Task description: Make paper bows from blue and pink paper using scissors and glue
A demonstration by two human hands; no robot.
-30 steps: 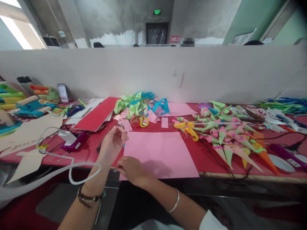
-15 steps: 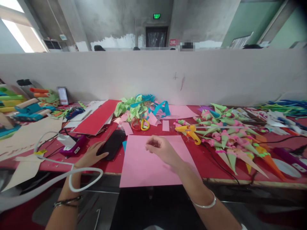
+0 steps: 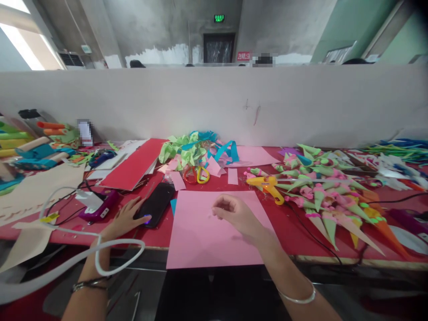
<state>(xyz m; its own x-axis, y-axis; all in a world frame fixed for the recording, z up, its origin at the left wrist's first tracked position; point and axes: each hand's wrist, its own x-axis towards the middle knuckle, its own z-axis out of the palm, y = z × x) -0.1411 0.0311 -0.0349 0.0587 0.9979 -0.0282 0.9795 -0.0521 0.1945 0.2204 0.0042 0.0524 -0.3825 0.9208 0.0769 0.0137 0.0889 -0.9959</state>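
My left hand lies on the red table with its fingers stretched out. Its thumb rests on the lower end of a black phone, where a small blue-violet glow shows at the thumb tip. A flat pink sheet of paper sits in front of me, its near edge jutting past the table edge. Over that sheet hovers my right hand, its fingers curled loosely in towards the thumb and nothing visible in them.
Scissors lie by a heap of green and blue paper scraps. A yellow glue gun is beside many paper cones. On the left are a purple power strip, a white cable and a red board.
My right hand has shifted slightly to the right in view, still curled above the paper. A blue-violet glow has appeared under my left thumb on the phone.
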